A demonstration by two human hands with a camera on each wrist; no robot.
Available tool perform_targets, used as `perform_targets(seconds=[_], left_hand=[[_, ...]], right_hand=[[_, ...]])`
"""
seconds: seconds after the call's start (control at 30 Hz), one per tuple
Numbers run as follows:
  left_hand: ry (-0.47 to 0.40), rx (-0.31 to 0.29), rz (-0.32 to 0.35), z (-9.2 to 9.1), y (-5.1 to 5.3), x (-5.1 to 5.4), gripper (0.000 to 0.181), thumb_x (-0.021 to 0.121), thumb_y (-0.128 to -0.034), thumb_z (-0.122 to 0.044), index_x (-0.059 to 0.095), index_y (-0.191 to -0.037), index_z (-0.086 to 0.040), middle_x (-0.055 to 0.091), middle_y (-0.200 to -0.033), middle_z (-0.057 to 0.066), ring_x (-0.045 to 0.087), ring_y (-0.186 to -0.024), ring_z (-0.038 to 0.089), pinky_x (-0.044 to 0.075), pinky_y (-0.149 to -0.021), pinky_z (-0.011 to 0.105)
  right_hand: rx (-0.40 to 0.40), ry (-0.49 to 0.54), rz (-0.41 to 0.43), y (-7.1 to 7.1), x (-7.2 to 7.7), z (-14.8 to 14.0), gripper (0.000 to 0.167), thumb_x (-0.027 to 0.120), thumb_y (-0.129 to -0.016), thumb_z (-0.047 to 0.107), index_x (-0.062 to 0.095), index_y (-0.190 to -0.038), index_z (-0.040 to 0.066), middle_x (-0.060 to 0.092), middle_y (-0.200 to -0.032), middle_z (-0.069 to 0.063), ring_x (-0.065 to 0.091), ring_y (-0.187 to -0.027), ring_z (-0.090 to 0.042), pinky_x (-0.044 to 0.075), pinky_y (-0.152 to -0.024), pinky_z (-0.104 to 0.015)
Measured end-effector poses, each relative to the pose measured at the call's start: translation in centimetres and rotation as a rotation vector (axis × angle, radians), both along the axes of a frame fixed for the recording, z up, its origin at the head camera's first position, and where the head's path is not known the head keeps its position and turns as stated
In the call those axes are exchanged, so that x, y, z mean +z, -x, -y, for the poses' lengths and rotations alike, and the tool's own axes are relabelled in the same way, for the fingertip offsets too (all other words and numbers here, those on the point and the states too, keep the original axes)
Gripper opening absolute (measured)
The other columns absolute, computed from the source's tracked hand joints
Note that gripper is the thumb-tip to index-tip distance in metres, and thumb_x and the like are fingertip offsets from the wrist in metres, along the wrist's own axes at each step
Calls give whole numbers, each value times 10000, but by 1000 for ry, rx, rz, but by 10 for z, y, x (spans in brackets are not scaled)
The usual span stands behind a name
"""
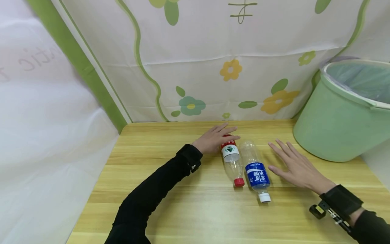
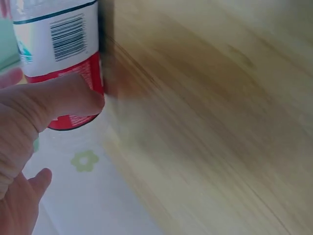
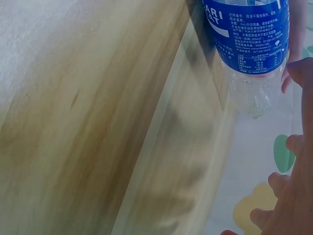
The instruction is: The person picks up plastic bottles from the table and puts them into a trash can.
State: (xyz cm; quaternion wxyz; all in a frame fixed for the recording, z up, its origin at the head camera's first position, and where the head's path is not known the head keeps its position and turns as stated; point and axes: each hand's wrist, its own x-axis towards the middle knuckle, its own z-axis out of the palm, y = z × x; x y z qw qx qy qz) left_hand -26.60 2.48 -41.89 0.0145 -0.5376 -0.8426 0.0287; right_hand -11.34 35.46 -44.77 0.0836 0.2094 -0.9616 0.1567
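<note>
A clear bottle with a red-and-white label [image 1: 230, 149] and red cap lies on the wooden table, its cap toward the person. My left hand [image 1: 213, 139] is over its far end, fingers spread; in the left wrist view the thumb [image 2: 73, 98] lies across the red part of the label [image 2: 90, 73], contact uncertain. Beside it lies a clear bottle with a blue label [image 1: 257, 173] and white cap. To the right of that bottle, my right hand [image 1: 300, 169] hovers with fingers spread, holding nothing. The right wrist view shows the blue label [image 3: 254, 39] near the thumb.
A light green bin [image 1: 338, 118] with a clear liner stands at the right, by the table's back edge. A white cloth with printed flowers [image 1: 189, 78] hangs behind the wooden table [image 1: 195, 210], and white cloth [image 1: 45, 135] covers the left side.
</note>
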Motion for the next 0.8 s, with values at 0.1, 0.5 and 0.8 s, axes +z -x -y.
perform_targets(seconds=[0.1,0.5,0.8], left_hand=[[8,-12,-14,-2,2,-2,799,744,-931,-75,360,-1597,-292,190,-1675,19,67,-1533,310,133,-1213,463],[-28,-30,-29,-3,4,-16,462,536,-1055,-59,566,-1463,-273,389,-1582,50,218,-1500,344,177,-1207,447],[-36,-37,-94,7,5,-14,442,663,-1009,-145,594,-1429,-261,466,-1503,50,314,-1451,326,171,-1208,397]], right_hand=[[-1,9,3,0,1,0,862,673,-976,416,189,-1649,178,120,-1662,-215,125,-1439,-574,241,-1012,-786],[-11,21,13,0,0,-1,877,688,-964,421,195,-1647,175,149,-1652,-232,137,-1436,-575,231,-1028,-777],[-19,27,25,-1,3,-1,887,689,-965,416,178,-1650,176,186,-1627,-276,139,-1435,-576,213,-1051,-765]])
